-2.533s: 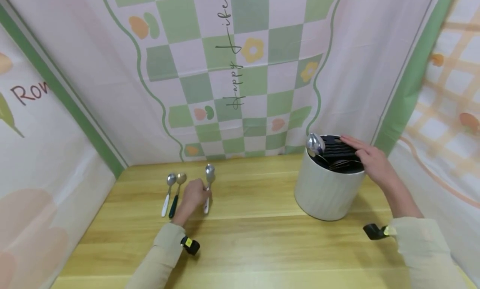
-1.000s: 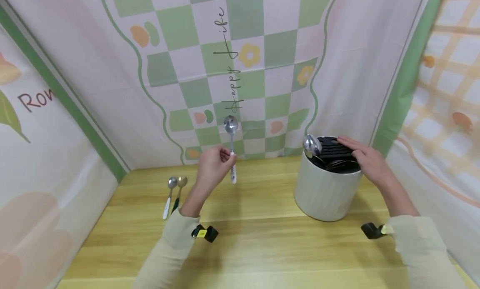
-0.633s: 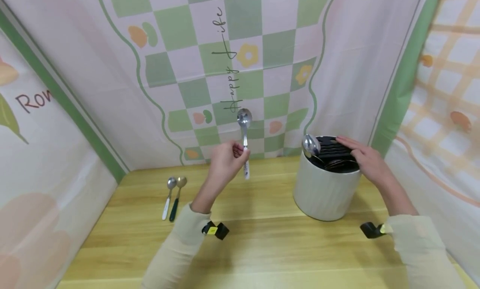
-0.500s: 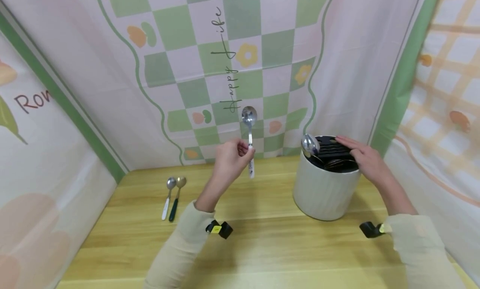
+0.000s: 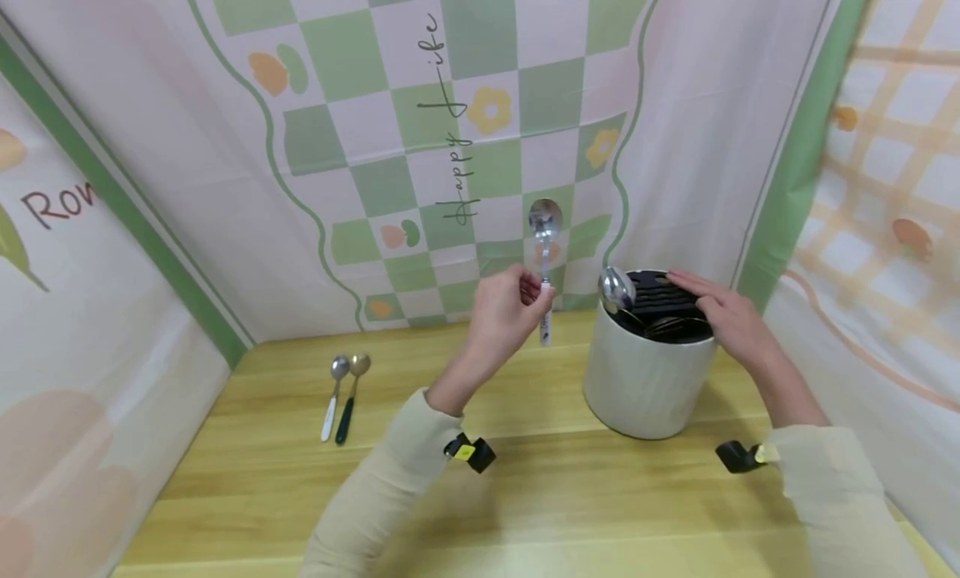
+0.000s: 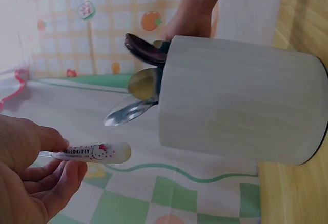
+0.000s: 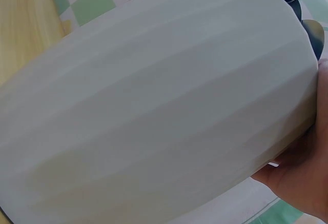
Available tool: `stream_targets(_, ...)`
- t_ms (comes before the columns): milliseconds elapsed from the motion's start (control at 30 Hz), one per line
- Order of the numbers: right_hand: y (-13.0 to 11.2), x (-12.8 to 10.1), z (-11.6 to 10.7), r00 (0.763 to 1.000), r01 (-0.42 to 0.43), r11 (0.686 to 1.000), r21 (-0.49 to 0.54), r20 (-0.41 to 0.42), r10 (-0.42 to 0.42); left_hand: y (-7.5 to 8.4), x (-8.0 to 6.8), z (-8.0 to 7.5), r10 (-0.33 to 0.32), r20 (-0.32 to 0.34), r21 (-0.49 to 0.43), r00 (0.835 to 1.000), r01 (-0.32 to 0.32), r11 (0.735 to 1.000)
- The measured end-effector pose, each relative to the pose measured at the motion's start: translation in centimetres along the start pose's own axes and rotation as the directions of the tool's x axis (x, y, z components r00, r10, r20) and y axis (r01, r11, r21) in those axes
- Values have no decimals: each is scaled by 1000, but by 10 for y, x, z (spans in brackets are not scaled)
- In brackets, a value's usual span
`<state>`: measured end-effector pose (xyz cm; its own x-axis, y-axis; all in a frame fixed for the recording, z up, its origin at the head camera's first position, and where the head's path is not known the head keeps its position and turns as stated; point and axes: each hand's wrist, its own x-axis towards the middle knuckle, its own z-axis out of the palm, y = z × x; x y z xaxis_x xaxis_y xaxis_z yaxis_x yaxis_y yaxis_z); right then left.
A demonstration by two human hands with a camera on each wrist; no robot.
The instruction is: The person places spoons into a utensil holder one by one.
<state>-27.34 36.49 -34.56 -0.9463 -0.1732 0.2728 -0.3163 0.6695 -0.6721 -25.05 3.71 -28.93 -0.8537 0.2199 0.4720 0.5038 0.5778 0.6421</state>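
Holder (image 7: 154, 106) fills the right wrist view (right hand (image 7: 302, 183) mostly cropped).

Left hand (image 5: 504, 313) raised, fingers pinched in a grip; right hand (image 5: 726, 316) flat, fingers straight.

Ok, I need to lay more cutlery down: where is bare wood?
Free: the wooden tabletop between the two spoons lying at left and the white ribbed cutlery holder, and the near strip. Crowded: the holder's slotted black top, under the right hand.
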Motion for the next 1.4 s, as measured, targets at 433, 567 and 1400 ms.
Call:
stream_targets(433,0,1,-1,1000,2,1000,-2,6,-2,35,26,27,158,17,-24,987,-158,987)
stream_targets(567,0,2,-1,1000,0,1000,-6,6,0,46,33,33,209,-7,-6,978,-209,978)
stream_targets(1400,2,1,2,1000,4,1000,-15,-2,-4,50,41,66,257,18,153,966,-257,954)
